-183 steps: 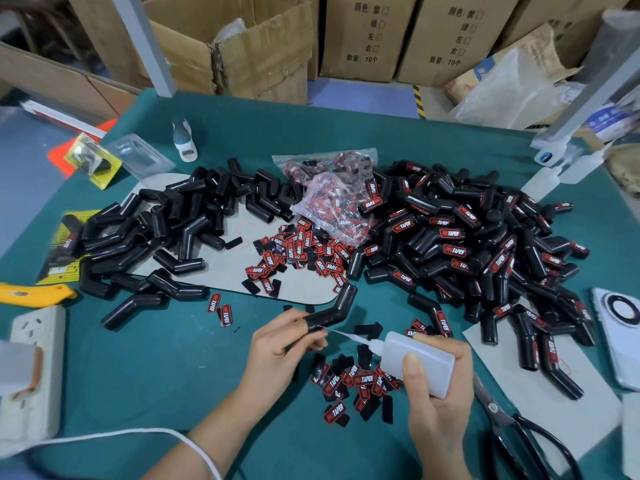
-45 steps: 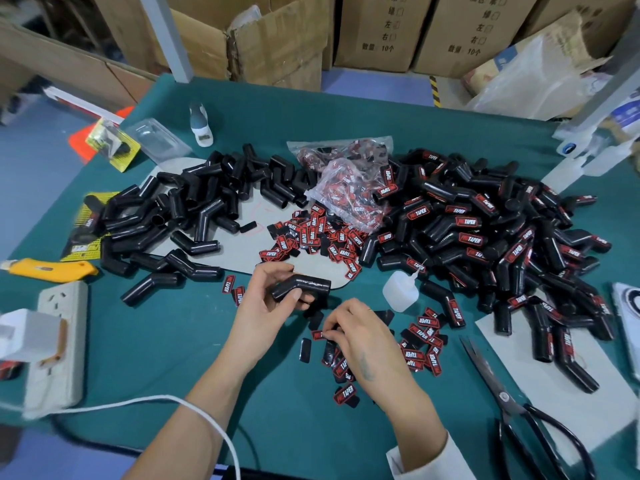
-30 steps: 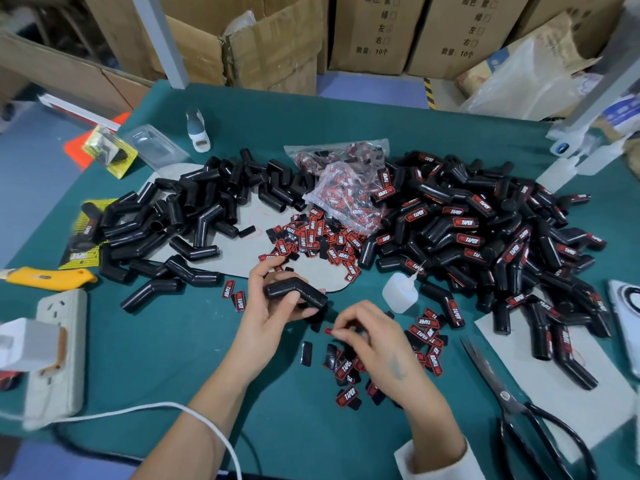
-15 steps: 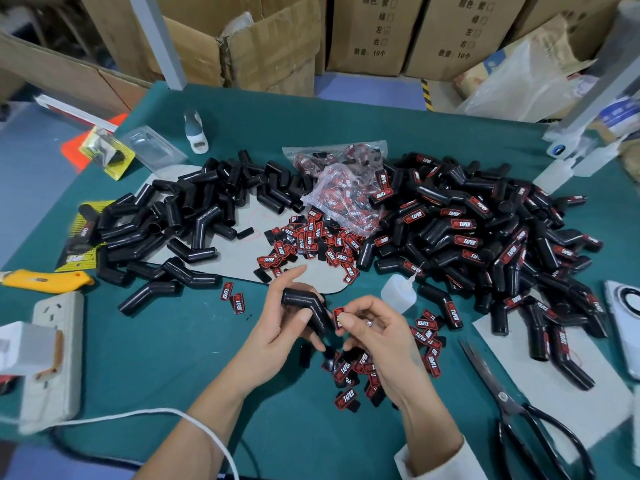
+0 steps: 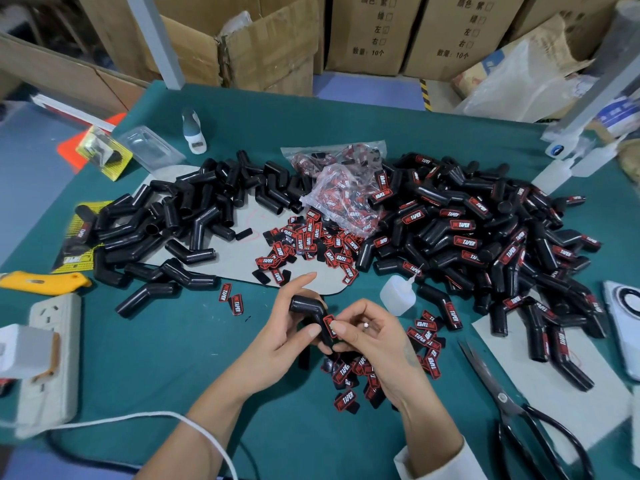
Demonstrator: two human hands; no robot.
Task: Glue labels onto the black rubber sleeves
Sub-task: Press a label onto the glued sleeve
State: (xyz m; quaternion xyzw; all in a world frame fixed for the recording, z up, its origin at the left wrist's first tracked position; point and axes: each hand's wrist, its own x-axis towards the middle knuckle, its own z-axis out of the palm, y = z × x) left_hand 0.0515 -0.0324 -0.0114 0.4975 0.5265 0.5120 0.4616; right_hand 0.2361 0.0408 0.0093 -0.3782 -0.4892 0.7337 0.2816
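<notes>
**Label going onto the bent sleeve**

The left hand [image 5: 277,336] is gripping a bent black sleeve [image 5: 310,315] above the green counter [image 5: 166,358]. The right hand [image 5: 372,336] is pinching a red label [image 5: 329,325] and pressing it on the sleeve's lower leg; half a second ago this label was just arriving beside the sleeve. Loose labels [image 5: 349,372] are lying under the hands. The glue bottle [image 5: 396,297] is standing just right, near the labelled pile [image 5: 485,244]. The plain pile [image 5: 180,216] is lying far left.
</notes>
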